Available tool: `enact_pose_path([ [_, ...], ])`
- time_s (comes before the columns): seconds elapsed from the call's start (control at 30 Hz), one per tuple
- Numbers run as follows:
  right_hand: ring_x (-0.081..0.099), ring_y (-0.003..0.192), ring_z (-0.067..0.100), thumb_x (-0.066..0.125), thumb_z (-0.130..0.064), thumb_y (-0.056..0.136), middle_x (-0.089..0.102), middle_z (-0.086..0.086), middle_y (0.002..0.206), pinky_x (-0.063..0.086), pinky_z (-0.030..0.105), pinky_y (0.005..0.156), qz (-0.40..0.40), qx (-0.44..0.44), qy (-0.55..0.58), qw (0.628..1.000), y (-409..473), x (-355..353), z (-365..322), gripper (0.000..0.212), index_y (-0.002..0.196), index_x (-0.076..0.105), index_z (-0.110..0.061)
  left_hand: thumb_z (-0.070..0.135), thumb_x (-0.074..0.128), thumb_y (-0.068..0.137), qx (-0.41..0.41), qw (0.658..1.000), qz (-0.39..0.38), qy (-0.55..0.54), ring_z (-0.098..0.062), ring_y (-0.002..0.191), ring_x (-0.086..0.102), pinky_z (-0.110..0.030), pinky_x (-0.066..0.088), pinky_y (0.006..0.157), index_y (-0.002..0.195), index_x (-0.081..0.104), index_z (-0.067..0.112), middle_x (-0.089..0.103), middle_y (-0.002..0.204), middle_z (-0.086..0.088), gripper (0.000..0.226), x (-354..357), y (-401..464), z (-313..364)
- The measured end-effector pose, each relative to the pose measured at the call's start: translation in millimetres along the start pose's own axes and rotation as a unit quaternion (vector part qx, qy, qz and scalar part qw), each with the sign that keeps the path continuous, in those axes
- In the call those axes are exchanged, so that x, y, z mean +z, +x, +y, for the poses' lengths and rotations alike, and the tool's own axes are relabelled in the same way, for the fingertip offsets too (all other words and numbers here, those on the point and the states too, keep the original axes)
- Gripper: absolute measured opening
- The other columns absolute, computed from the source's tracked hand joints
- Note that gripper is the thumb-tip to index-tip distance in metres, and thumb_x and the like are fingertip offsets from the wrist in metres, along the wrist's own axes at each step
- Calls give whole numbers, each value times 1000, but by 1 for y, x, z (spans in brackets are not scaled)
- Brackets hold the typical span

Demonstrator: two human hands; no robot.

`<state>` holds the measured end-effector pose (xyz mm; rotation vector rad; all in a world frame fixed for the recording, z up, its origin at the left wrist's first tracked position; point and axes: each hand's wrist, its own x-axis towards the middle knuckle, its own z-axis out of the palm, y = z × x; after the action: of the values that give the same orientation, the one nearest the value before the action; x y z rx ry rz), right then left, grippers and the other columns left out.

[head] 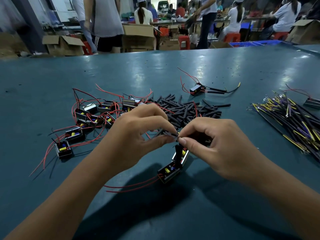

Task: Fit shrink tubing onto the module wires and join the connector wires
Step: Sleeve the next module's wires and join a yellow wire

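Wide teal counter point(52, 80) fills the view, both forearms reaching in from below and meeting at the middle. Left hand point(136, 130) arches over, its grip closed tight: thumb and forefinger pinching a black shrink tube point(167, 133) at its near end. Right hand point(211, 137) comes in from the other side, fingers curled, thumb and forefinger nipping the wire end right at the tube's mouth, a speck of yellow showing there; the two grips are touching tip to tip. Below them hangs the module point(170, 170), tilted above the counter, its red wires point(131, 186) trailing left. Behind the hands, a heap of loose black tubing point(187, 110). To the left, a cluster of modules point(91, 116) tangled in red leads. Far right, a bundle of black-and-yellow connector wires point(294, 116). Further back, one finished module point(196, 89) with two tubes fitted.
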<state>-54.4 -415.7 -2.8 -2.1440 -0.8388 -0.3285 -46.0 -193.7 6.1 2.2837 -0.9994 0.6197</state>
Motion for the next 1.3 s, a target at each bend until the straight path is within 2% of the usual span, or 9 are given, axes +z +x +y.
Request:
enact_pose_path([
  [0.13, 61, 73, 5, 72, -12, 90, 66, -12, 77, 40, 9, 65, -7, 0, 3, 1000, 0, 1, -1, 8, 86, 72, -18, 25, 73, 89, 51, 996, 14, 68, -21, 84, 58, -40, 48, 72, 92, 78, 14, 61, 91, 4, 12, 2, 0, -2],
  [0.4, 62, 76, 7, 71, -14, 90, 67, -12, 79, 42, 10, 67, -9, -3, -5, 1000, -1, 1, -1, 6, 89, 72, -19, 22, 63, 98, 109, 986, -1, 125, -24, 81, 57, -43, 47, 67, 93, 73, 11, 63, 92, -2, 16, 4, 0, -3],
  [0.63, 62, 74, 9, 72, -15, 90, 68, -9, 78, 44, 16, 66, -6, -12, -17, 1000, 0, 1, -2, 3, 88, 73, -17, 29, 55, 98, -93, 987, -75, -104, -4, 66, 42, -18, 35, 60, 84, 56, 24, 47, 75, 17, 14, 15, -4, 8],
  [0.7, 62, 74, 9, 72, -14, 90, 68, -9, 78, 44, 16, 66, -7, -14, -17, 1000, 0, 1, -2, 3, 89, 73, -16, 26, 56, 91, -214, 943, -83, -241, -6, 59, 36, -20, 29, 53, 74, 57, 23, 44, 65, 13, 17, 17, -2, 11],
  [0.8, 62, 74, 10, 72, -15, 90, 68, -9, 78, 44, 15, 66, -10, -16, -16, 1000, 0, 3, -3, 2, 89, 73, -16, 20, 54, 79, -401, 780, -98, -470, -12, 51, 26, -22, 21, 45, 68, 57, 19, 42, 59, 5, 12, 20, 1, 17],
  [0.87, 62, 73, 10, 72, -15, 90, 68, -9, 77, 42, 13, 65, -8, -9, -13, 1000, 0, 3, -3, 3, 87, 73, -16, 21, 57, 79, -422, 748, -104, -502, -12, 49, 27, -23, 20, 45, 70, 61, 16, 44, 60, 4, 11, 21, 0, 18],
  [0.97, 61, 72, 8, 73, -14, 90, 67, -11, 75, 40, 10, 64, 3, 4, -13, 1000, -1, 0, -1, 6, 85, 72, -17, 24, 63, 84, -326, 875, -43, -354, -10, 52, 40, -21, 30, 48, 75, 67, 21, 53, 63, 8, 9, 15, 0, 13],
  [1.07, 62, 73, 6, 72, -13, 90, 67, -13, 75, 41, 9, 65, 2, 18, -3, 1000, -2, -2, -1, 7, 84, 72, -18, 19, 69, 86, -107, 991, -22, -72, -8, 68, 51, -17, 39, 62, 94, 68, 23, 58, 83, 13, 9, 3, 0, 4],
  [1.3, 63, 74, 10, 71, -15, 91, 67, -11, 77, 44, 14, 64, -8, 17, -1, 1000, -1, -2, -3, 8, 85, 71, -20, 27, 71, 91, 58, 993, 1, 107, -22, 83, 60, -44, 51, 64, 95, 76, 14, 62, 94, -1, 15, 1, -2, 2],
])
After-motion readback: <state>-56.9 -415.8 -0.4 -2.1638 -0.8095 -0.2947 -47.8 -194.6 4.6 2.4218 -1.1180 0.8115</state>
